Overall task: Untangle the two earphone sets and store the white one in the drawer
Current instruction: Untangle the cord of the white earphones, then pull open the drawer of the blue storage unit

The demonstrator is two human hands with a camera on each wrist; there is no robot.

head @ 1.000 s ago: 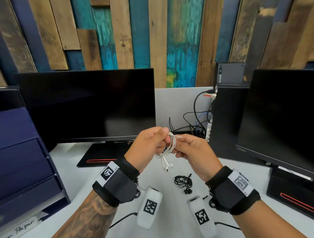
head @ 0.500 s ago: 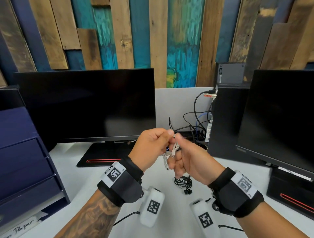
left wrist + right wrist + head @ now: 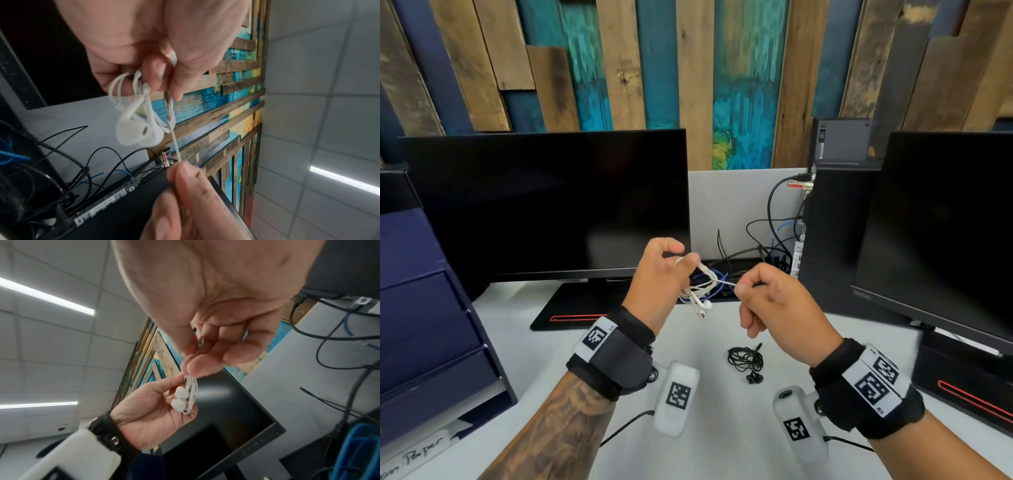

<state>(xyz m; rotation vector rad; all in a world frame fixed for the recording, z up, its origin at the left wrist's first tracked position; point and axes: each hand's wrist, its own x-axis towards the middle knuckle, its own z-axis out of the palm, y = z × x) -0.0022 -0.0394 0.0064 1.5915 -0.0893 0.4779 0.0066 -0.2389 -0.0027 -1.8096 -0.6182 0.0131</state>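
Observation:
The white earphones (image 3: 700,291) are coiled into a small bundle held in the air above the desk. My left hand (image 3: 664,270) pinches the coil between thumb and fingers, with both earbuds (image 3: 136,131) dangling below. My right hand (image 3: 753,291) pinches the free end of the white cord (image 3: 174,146), which runs taut to the bundle (image 3: 186,395). The black earphones (image 3: 745,361) lie apart in a loose heap on the white desk, below and between my hands. The dark blue drawer unit (image 3: 431,325) stands at the left with its drawers closed.
Two black monitors (image 3: 551,202) (image 3: 941,226) stand behind and to the right. A tangle of black and blue cables (image 3: 767,253) and a computer case (image 3: 828,233) sit at the back. A grey divider (image 3: 726,205) backs the white desk (image 3: 709,445).
My hands have drawn apart: the right hand moved rightward with the cord's end, and the left hand rose slightly with the coil, so the cord between them is stretched.

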